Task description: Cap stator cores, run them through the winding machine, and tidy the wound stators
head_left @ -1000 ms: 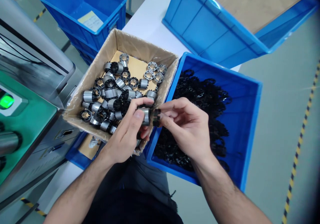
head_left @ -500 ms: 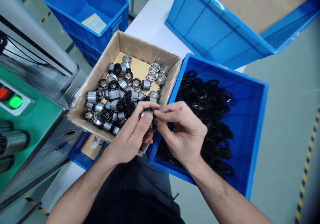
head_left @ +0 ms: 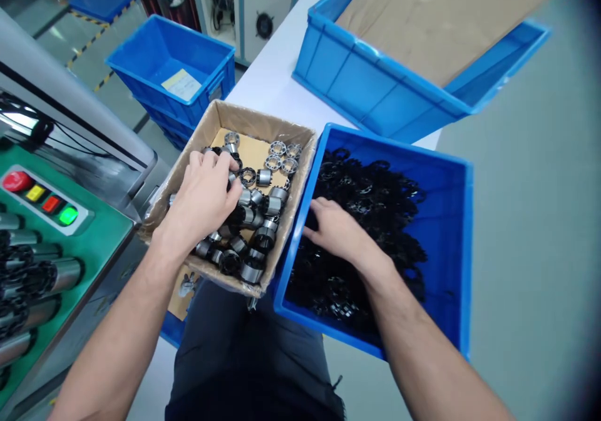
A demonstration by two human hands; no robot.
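The left hand (head_left: 204,191) curls over silver metal cylinders (head_left: 251,273) in the left cardboard box (head_left: 263,119); the right hand (head_left: 337,230) lies among black rings (head_left: 359,189) in the right blue bin (head_left: 448,221). Whether either grip pinches anything, I cannot tell.

I can read no words or numbers here. Any print on the paper slip (head_left: 181,85) in the blue bin (head_left: 188,55) is too small for me.
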